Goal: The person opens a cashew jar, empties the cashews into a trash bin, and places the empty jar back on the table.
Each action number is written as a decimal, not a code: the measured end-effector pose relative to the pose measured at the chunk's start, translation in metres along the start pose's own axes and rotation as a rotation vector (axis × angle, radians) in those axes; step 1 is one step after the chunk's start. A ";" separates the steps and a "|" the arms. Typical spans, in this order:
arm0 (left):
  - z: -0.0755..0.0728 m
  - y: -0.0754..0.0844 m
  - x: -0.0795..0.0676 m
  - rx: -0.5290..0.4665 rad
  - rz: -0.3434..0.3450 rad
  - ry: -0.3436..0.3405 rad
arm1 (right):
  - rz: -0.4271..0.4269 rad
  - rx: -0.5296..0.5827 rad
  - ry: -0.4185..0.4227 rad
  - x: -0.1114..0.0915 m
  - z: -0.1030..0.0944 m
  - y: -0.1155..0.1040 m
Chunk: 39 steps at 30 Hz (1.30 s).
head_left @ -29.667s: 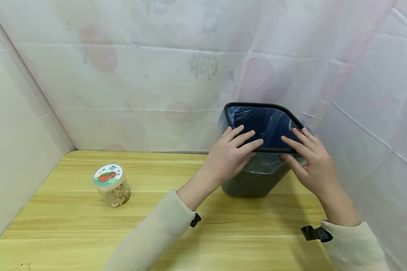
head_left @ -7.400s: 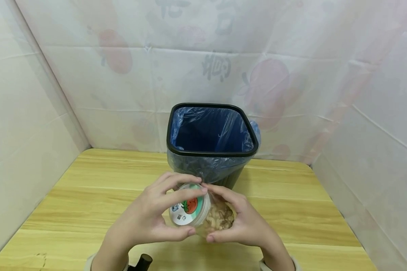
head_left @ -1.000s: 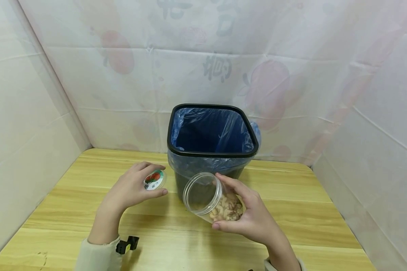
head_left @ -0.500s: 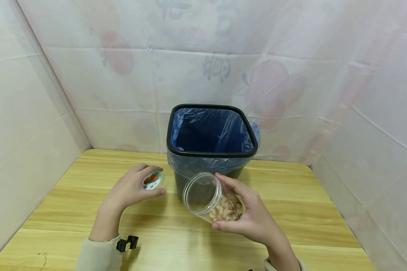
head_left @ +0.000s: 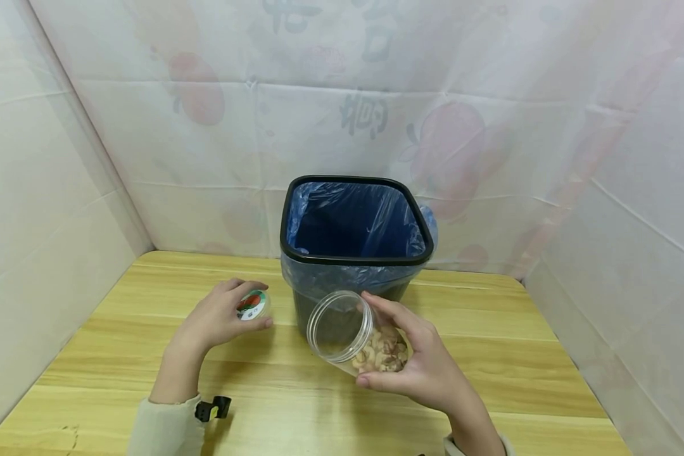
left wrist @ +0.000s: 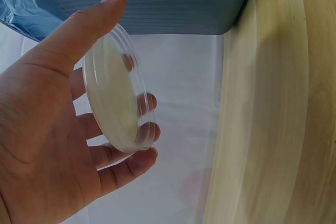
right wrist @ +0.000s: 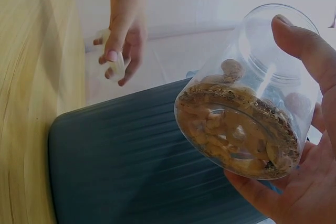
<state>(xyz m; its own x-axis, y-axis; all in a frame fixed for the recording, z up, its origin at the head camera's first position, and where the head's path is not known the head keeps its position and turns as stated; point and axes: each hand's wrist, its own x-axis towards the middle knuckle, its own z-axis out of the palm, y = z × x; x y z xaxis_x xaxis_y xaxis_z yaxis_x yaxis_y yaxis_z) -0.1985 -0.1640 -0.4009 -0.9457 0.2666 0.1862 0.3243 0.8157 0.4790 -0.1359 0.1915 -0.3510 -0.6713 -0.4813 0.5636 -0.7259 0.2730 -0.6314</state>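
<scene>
My left hand (head_left: 213, 318) pinches a clear round screw lid (head_left: 253, 305) with a tomato label on top, held by its edge above the table. In the left wrist view the lid (left wrist: 111, 98) turns its inner side to the camera, with the thumb on one edge and the fingers along the other. My right hand (head_left: 422, 354) grips a clear plastic jar (head_left: 350, 352), uncapped and tilted, its mouth towards the left. Cashew nuts (head_left: 383, 350) lie low inside it; in the right wrist view brown crumbs (right wrist: 236, 98) show near the bottom.
A dark trash can (head_left: 310, 297) stands just behind the jar, lined with a blue plastic bag (head_left: 342, 273) under a black rim (head_left: 353, 260). The wooden table (head_left: 519, 354) is enclosed by printed white curtains (head_left: 216, 152).
Since several seconds ago, the lid has come off the jar. During the last second my left hand has drifted slightly left with it; the jar is steady. Earlier, the can stood further right.
</scene>
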 end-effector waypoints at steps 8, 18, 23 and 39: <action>0.004 -0.007 0.000 0.012 -0.022 -0.042 | 0.001 -0.007 0.001 0.000 0.000 0.000; 0.010 -0.014 0.001 0.007 -0.025 -0.106 | 0.012 -0.018 -0.001 0.000 0.000 -0.001; 0.011 -0.015 0.001 0.001 -0.029 -0.137 | 0.019 -0.023 -0.003 0.000 0.000 -0.002; 0.017 -0.016 -0.002 -0.009 -0.095 -0.243 | 0.024 -0.035 -0.006 0.000 0.002 -0.001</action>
<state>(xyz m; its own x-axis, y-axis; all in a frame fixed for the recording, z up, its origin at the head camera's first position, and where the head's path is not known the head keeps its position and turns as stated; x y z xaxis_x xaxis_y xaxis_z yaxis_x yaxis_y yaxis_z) -0.2028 -0.1692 -0.4232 -0.9495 0.3056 -0.0707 0.2331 0.8385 0.4926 -0.1349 0.1895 -0.3511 -0.6880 -0.4792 0.5450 -0.7142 0.3139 -0.6256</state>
